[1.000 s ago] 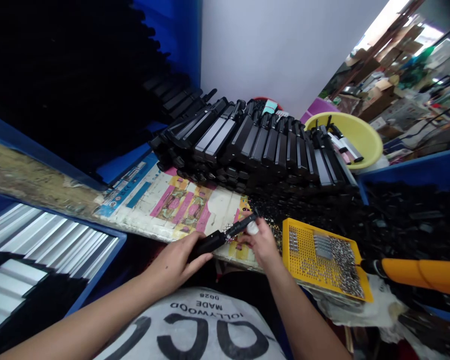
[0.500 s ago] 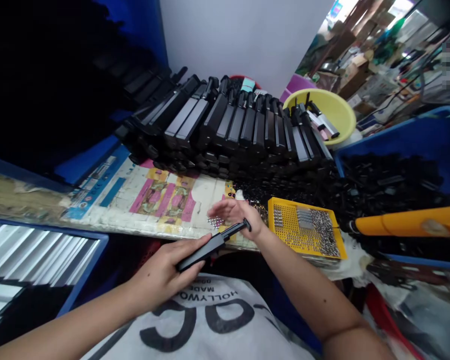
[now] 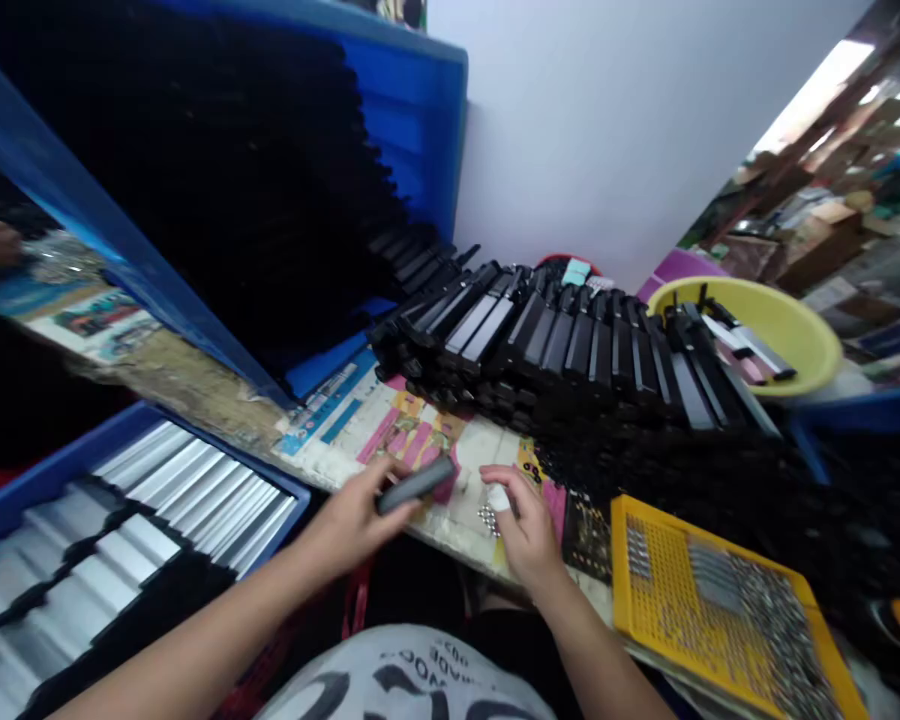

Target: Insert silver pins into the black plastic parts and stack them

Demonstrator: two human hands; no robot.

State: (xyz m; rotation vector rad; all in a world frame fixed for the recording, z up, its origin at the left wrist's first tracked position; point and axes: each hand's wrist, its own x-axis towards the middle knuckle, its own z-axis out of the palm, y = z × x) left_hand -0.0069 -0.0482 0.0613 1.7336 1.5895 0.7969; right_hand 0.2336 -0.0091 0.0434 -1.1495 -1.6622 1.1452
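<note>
Worktop (image 3: 484, 440), bar (image 3: 426, 480) in left hand (image 3: 356, 515)

Dark grey on held bar (image 3: 420, 484); yellow grid pattern on right tray (image 3: 621, 565); pale yellow on far-right basin (image 3: 806, 345); blue on far-left bin (image 3: 424, 120).

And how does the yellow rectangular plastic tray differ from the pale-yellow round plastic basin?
The yellow rectangular plastic tray is straight-sided and shallow; the pale-yellow round plastic basin is curved and looks deeper. The tray holds many small metal parts; the basin holds several long bars. The tray sits nearer the right hand; the basin stands farther back. Both are yellowish containers.
</note>
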